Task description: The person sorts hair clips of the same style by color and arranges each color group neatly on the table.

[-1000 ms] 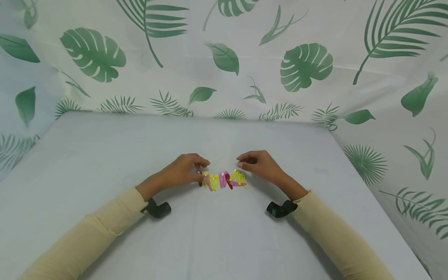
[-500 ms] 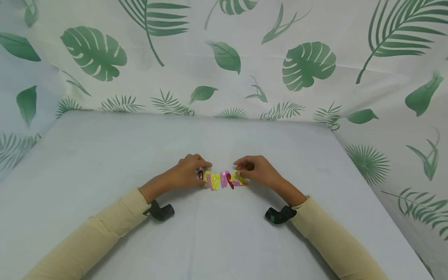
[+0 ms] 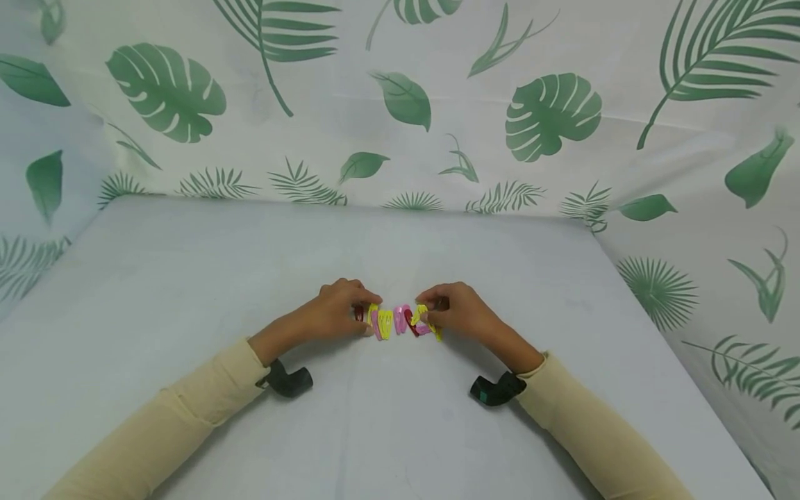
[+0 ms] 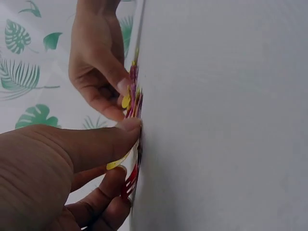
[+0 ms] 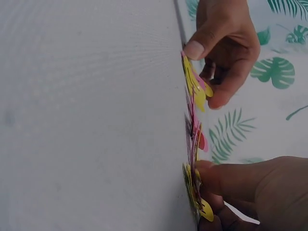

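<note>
A row of snap hair clips in yellow, pink and red lies on the white table. At its left end, my left hand (image 3: 331, 311) pinches a yellow hair clip (image 5: 195, 89) lengthwise between thumb and forefinger. Under that hand is a dark red hair clip (image 4: 129, 185). At the right end, my right hand (image 3: 462, 314) pinches a yellow hair clip (image 3: 421, 312), partly hidden by the fingers. Between the hands lie yellow hair clips (image 3: 386, 323), pink hair clips (image 3: 400, 319) and a red hair clip (image 3: 410, 321). Some clips overlap at the right.
The white table (image 3: 375, 430) stretches around the clips on all sides. Behind and beside it hangs a white cloth (image 3: 462, 118) printed with green leaves. A black curved device (image 3: 289, 380) sits at the left wrist, and another black device (image 3: 496, 389) at the right.
My right hand has come down and left onto the yellow clip at the right end. My left hand has shifted slightly right and closed its thumb and forefinger on a yellow clip.
</note>
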A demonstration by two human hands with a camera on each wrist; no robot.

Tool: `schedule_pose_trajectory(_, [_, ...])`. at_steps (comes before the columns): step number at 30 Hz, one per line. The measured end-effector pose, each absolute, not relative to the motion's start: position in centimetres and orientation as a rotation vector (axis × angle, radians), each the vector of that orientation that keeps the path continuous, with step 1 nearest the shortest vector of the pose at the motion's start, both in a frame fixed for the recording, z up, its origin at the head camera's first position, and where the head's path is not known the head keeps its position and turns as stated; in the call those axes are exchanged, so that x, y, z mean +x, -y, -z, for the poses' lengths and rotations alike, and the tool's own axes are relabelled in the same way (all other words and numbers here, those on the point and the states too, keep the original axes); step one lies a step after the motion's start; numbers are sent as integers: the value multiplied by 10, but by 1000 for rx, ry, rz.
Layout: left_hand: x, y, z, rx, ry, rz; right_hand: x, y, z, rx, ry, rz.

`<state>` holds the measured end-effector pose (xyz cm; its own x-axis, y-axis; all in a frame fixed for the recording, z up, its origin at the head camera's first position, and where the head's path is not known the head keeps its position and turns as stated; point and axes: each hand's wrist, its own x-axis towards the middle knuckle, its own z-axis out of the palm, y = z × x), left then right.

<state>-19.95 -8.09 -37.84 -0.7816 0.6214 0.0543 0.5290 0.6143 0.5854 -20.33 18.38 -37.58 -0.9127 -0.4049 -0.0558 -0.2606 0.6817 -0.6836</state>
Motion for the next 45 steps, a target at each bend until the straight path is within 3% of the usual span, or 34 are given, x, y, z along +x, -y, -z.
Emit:
schedule_pose_trajectory(23, [-195, 76, 377, 857, -2722, -806, -203, -184, 377, -524, -2705, 1117])
schedule_pose_trajectory(45, [-203, 75, 375, 851, -2577, -1124, -206, -186, 376, -499, -2747, 1181])
